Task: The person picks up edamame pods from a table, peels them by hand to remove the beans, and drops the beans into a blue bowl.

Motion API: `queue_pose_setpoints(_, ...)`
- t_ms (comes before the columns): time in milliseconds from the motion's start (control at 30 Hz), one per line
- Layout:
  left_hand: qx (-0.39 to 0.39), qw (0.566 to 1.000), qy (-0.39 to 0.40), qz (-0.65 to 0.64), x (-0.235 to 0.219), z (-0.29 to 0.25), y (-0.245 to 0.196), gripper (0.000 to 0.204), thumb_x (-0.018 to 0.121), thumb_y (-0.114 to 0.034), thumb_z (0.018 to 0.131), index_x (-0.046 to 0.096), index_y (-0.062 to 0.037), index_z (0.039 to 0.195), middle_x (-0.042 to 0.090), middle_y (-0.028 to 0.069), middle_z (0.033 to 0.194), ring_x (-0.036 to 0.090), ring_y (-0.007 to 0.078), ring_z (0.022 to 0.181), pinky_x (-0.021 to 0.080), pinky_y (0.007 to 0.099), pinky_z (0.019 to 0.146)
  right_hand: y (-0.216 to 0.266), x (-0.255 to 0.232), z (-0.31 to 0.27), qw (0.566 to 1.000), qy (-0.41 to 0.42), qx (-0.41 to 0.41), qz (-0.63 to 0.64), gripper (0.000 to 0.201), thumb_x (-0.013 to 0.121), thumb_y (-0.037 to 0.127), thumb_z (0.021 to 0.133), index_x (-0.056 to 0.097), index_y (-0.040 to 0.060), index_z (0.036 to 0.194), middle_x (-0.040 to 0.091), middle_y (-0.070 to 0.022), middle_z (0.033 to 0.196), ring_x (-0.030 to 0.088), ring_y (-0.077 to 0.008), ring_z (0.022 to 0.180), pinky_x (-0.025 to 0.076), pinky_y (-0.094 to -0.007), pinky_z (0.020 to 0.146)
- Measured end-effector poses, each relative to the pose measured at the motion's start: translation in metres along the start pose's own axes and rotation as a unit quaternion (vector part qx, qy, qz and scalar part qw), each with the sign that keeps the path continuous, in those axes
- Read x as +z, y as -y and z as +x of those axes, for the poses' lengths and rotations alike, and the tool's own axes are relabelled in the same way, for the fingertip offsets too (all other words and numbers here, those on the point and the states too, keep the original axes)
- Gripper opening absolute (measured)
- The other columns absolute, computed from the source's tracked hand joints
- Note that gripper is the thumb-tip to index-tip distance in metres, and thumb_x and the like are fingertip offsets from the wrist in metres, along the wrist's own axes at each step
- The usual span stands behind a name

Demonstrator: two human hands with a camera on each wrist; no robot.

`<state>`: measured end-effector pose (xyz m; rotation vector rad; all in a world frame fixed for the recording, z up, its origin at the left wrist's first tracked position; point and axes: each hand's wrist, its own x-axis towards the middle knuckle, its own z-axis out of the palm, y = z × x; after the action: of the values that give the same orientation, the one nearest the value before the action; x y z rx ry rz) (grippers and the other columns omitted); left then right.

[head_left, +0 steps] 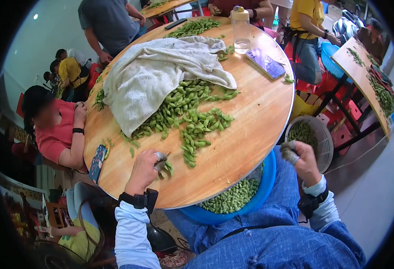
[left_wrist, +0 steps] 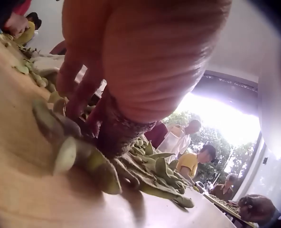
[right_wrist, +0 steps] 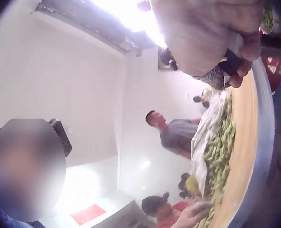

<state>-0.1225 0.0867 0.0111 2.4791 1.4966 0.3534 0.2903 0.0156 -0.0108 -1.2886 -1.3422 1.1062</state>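
My left hand (head_left: 144, 169) is low over the near left of the round table (head_left: 246, 112), its wrapped thumb and fingers pinching green pods (head_left: 168, 168). In the left wrist view, that hand (left_wrist: 145, 57) hides part of its grip, with pods (left_wrist: 100, 171) below the fingertips. My right hand (head_left: 305, 162) is raised past the table's right edge, near a white basket (head_left: 326, 148) of pods. Its fingers are curled, with wraps on the tips; no held thing shows. The right wrist view has this hand (right_wrist: 202, 38) at the top. Beyond my left hand lies a pod pile (head_left: 194, 134).
A white cloth (head_left: 147, 71) covers much of the heap. Below the near edge, a blue basin (head_left: 268, 179) holds shelled beans (head_left: 233, 197). A bottle (head_left: 241, 31) and purple phone (head_left: 266, 64) are at the back right, a patterned phone (head_left: 97, 163) at the left edge. People surround the table.
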Motion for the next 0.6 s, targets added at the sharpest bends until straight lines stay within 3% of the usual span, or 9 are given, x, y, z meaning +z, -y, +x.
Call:
queue_pose_setpoints(67,-0.004,1.0,0.017,0.014,-0.004,0.002,0.0,0.019,0.062,-0.007,0.065,0.062,-0.0087,0.084,0.056,0.0097,0.076,0.053,0.0297,0.077,0.041,0.0384,0.067,0.012,0.023,0.003,0.999,0.037,-0.027,0.012,0.013,0.054,0.004,0.082,0.057,-0.005,0.091,0.059,-0.0029,0.078,0.054,-0.0088,0.072,0.045,-0.0227,0.066)
queue_pose_setpoints(133,-0.006,0.999,0.036,0.036,-0.012,0.002,-0.008,0.019,0.065,-0.011,0.065,0.063,-0.0097,0.084,0.055,0.0088,0.075,0.053,0.0286,0.076,0.041,0.0386,0.066,0.024,0.041,0.004,0.996,0.081,0.011,0.025,0.015,0.055,0.005,0.082,0.056,-0.0057,0.092,0.059,-0.0034,0.077,0.055,-0.0098,0.07,0.046,-0.0236,0.063)
queue_pose_setpoints(200,-0.028,0.998,0.038,0.032,-0.008,0.0,-0.007,0.019,0.066,-0.012,0.065,0.062,-0.0094,0.083,0.055,0.0088,0.074,0.053,0.0285,0.077,0.041,0.0388,0.066,0.023,0.055,0.006,0.994,0.11,-0.002,0.0,0.015,0.057,0.006,0.081,0.057,-0.0043,0.092,0.06,-0.0056,0.074,0.055,-0.0093,0.068,0.045,-0.0235,0.061)
queue_pose_setpoints(567,-0.02,1.0,0.005,0.024,0.003,-0.008,-0.014,0.012,0.06,-0.007,0.068,0.058,-0.0032,0.078,0.056,0.0152,0.077,0.053,0.0334,0.078,0.042,0.0405,0.068,0.035,0.081,-0.002,0.986,0.163,-0.025,-0.035,0.015,0.057,0.007,0.079,0.058,-0.0038,0.09,0.062,-0.0121,0.075,0.057,-0.0126,0.07,0.046,-0.0268,0.064)
queue_pose_setpoints(600,-0.055,0.998,0.025,-0.007,0.003,-0.008,-0.015,0.012,0.06,-0.007,0.068,0.058,-0.0029,0.078,0.056,0.0157,0.076,0.053,0.0338,0.077,0.042,0.0407,0.067,0.035,0.083,-0.003,0.985,0.169,-0.025,-0.029,0.015,0.056,0.006,0.079,0.058,-0.0037,0.089,0.062,-0.0122,0.075,0.057,-0.013,0.07,0.045,-0.0269,0.064)
